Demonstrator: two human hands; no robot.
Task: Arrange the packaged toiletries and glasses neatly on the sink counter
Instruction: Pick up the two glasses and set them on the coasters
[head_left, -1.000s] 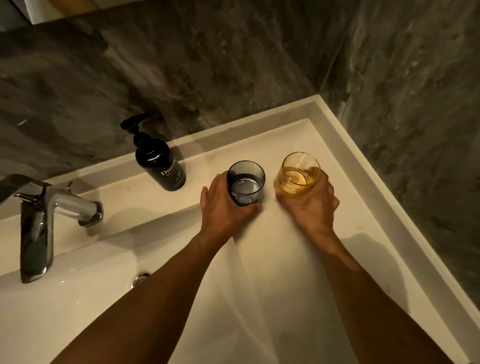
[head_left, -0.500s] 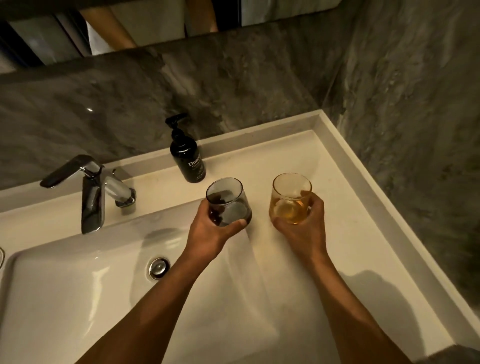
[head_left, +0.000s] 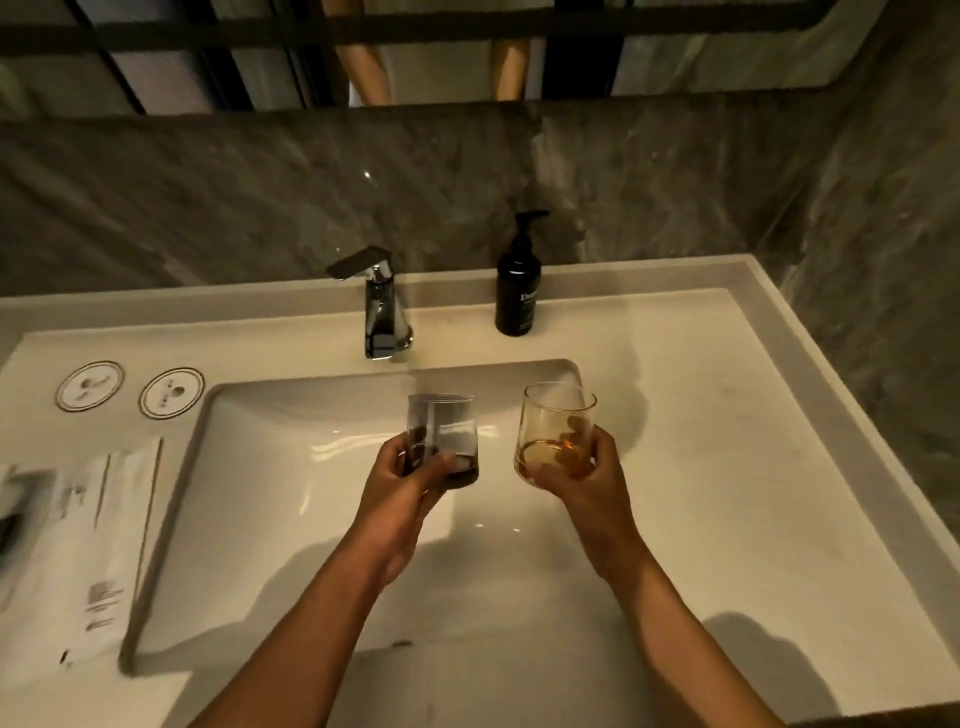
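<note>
My left hand grips a smoky grey glass by its base and holds it in the air over the sink basin. An amber glass is held the same way in my right hand, above the basin's right edge. Both glasses are upright. On the counter at far left lie white packaged toiletries, blurred, partly cut off by the frame. Behind them sit two round white coasters side by side.
A chrome faucet stands behind the basin. A black pump bottle is to its right on the white counter. Grey marble walls close the back and right side. A mirror runs above.
Both hands lifted the glasses off the right counter and carried them left, over the basin. The view swung left, bringing the coasters and packets into sight.
</note>
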